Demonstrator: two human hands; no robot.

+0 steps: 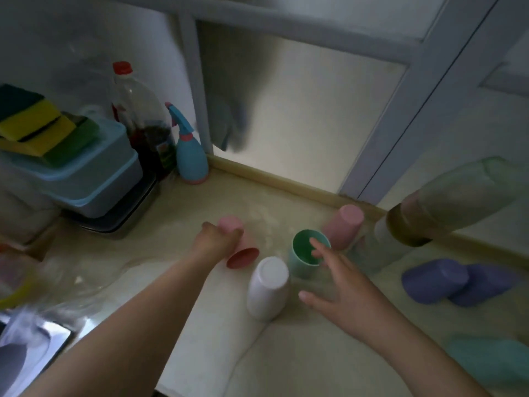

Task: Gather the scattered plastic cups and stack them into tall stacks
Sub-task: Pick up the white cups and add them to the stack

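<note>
Several plastic cups lie scattered on a cream counter. My left hand (219, 239) is shut on a pink cup (243, 250) lying on its side with its mouth toward me. My right hand (337, 279) hovers open, fingertips at the rim of an upright green cup (303, 256). A white cup (267, 287) stands upside down just left of that hand. Behind the green cup stands another pink cup (343, 224), upside down. Two purple cups (455, 282) lie nested on their sides at the right. A teal cup (492, 359) lies blurred at the lower right.
A large bottle (446, 207) with a gold cap leans in from the right. At the back left stand a blue spray bottle (190, 156), a red-capped bottle (140, 110) and a blue box (94, 179) topped with sponges. A sink edge (37, 336) shows at lower left.
</note>
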